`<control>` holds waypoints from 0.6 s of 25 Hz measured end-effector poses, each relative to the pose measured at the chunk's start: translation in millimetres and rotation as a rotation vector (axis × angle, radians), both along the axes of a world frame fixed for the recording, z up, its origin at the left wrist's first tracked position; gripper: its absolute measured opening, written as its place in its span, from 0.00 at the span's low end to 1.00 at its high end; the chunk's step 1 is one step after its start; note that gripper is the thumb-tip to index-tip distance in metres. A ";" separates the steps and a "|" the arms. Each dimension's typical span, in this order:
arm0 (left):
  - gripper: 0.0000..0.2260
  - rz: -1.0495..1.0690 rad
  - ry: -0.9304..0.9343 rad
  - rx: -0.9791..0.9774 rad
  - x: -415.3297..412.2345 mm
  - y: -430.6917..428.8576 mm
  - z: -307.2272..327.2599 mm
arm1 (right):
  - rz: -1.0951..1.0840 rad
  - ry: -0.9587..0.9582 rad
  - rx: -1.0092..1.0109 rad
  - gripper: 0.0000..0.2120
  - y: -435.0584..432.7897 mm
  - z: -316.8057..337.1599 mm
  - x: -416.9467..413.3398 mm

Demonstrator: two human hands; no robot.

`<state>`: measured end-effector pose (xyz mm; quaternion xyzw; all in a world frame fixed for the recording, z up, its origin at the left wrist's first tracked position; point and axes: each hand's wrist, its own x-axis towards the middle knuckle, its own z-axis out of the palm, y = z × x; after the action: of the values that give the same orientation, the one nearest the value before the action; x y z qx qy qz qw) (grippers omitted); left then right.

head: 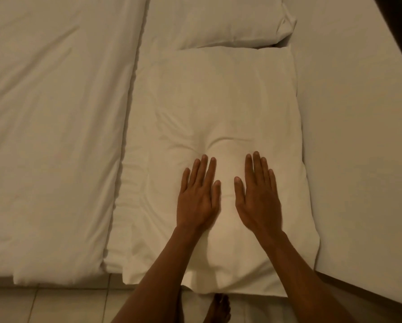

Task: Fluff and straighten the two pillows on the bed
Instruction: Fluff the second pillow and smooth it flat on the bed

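Observation:
A white pillow lies lengthwise in front of me, its near end hanging slightly over the bed's edge. Both palms rest flat on its near half: my left hand and my right hand, fingers straight and slightly apart, holding nothing. The cloth dents and creases just beyond my fingertips. A second white pillow lies farther away, its near edge touching the far end of the first.
A folded white duvet covers the left part of the bed. Bare white sheet stretches to the right. A dark bar crosses the top right corner. Tiled floor and my bare foot show at the bottom.

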<state>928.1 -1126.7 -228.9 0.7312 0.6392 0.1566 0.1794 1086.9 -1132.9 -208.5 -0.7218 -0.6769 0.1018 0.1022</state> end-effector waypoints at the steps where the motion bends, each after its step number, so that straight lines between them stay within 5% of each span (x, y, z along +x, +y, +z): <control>1: 0.25 -0.007 0.002 -0.011 -2.0 -5.1 2.2 | -0.018 0.012 -0.008 0.30 -3.7 3.1 -0.9; 6: 0.25 -0.050 -0.051 -0.023 -15.3 -10.7 15.4 | -0.069 0.148 -0.028 0.29 -5.1 18.9 2.1; 9: 0.17 -0.001 -0.120 0.190 -24.5 28.3 32.8 | -0.109 0.331 0.086 0.25 23.9 32.4 2.7; 11: 0.17 0.031 -0.147 0.232 -25.5 63.8 41.9 | 0.036 0.294 0.137 0.26 49.5 35.6 -1.7; 15: 0.23 -0.250 0.004 0.033 -10.1 77.8 28.0 | 0.281 0.073 -0.007 0.26 67.1 16.8 0.3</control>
<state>918.1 -1048.9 -200.9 0.8083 0.5408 0.1422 0.1842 1087.2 -1065.8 -191.8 -0.6161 -0.7667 0.1437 0.1093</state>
